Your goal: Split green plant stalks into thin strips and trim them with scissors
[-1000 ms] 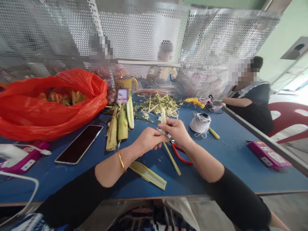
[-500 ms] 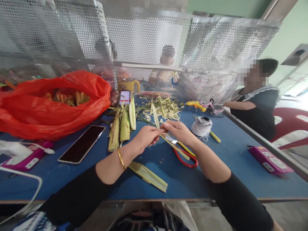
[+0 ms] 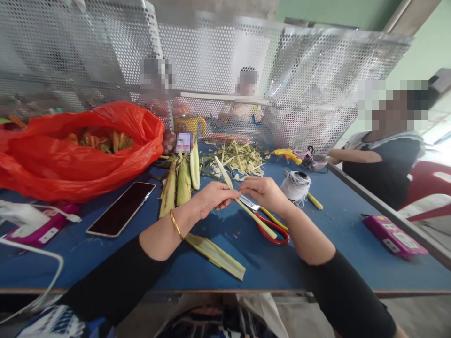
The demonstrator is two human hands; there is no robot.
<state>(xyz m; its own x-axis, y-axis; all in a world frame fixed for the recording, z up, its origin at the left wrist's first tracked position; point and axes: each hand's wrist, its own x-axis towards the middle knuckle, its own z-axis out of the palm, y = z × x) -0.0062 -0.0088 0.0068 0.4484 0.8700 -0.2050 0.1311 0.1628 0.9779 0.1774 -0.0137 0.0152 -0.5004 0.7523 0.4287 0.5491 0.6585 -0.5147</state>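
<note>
Above the middle of the table, my left hand (image 3: 217, 196) and my right hand (image 3: 262, 191) meet fingertip to fingertip. Both are closed in a pinch on one narrow, folded strip of corn husk (image 3: 260, 219). Its pale upper end sticks up past my fingers, and its lower end slants down to the right. Beneath it lie scissors (image 3: 273, 238) with red and yellow handles, their blades partly behind my right hand. A wider piece of corn husk (image 3: 218, 258) rests flat below my left wrist. Husk-covered corn ears (image 3: 183, 180) lie to the left of my left hand.
Husk scraps (image 3: 243, 157) are heaped behind my hands. At left are a red plastic bag (image 3: 81, 176), a phone (image 3: 121, 209) and a white cable (image 3: 58, 263). A white string spool (image 3: 296, 185), a yellow glue gun (image 3: 287, 154) and a purple packet (image 3: 394, 237) lie right. One person (image 3: 384, 159) sits at far right.
The husk strip looks narrower and more folded now, and its upper end has tilted left. My fingertips have shifted slightly along it. The person at far right has moved a little to the right.
</note>
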